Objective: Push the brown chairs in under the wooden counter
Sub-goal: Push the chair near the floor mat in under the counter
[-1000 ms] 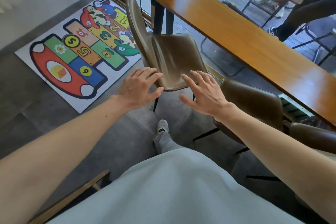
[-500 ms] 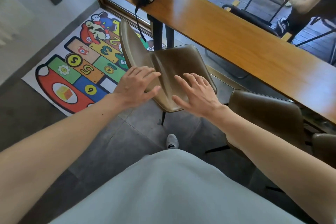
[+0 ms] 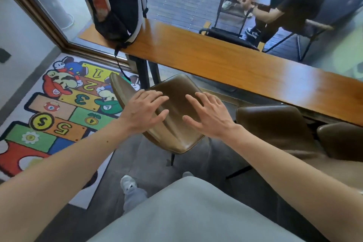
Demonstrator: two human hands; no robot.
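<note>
**A:** Grey fabric on the wearer's front fills the near edge, and both bare arms reach out from it toward twelve o'clock. What are the hands doing?

**B:** Both are spread flat, fingers splayed, gripping nothing. The left hand [image 3: 144,111] lies on the seam where seat meets backrest of the nearest brown padded leather chair [image 3: 172,124]; the right hand [image 3: 208,116] hovers over or rests on the seat, and I cannot tell whether it touches.

**A:** And that chair's position?

**B:** It stands turned sideways, backrest toward ten o'clock, over the colourful hopscotch floor mat [image 3: 59,112]. Only its far corner reaches the edge of the long polished wooden counter [image 3: 235,65]. By my reading it has yet to be pushed in.

**A:** The others?

**B:** At two o'clock a second brown chair [image 3: 275,122] sits with its back close to the counter edge, seemingly tucked in. At three o'clock a third brown chair [image 3: 341,139] looks likewise, though it is partly cut off.

**A:** So what remains?

**B:** Likely just this one: square it up, then slide it under. Farther off, a black-and-white backpack [image 3: 115,6] sits on the counter's end at eleven o'clock.
</note>
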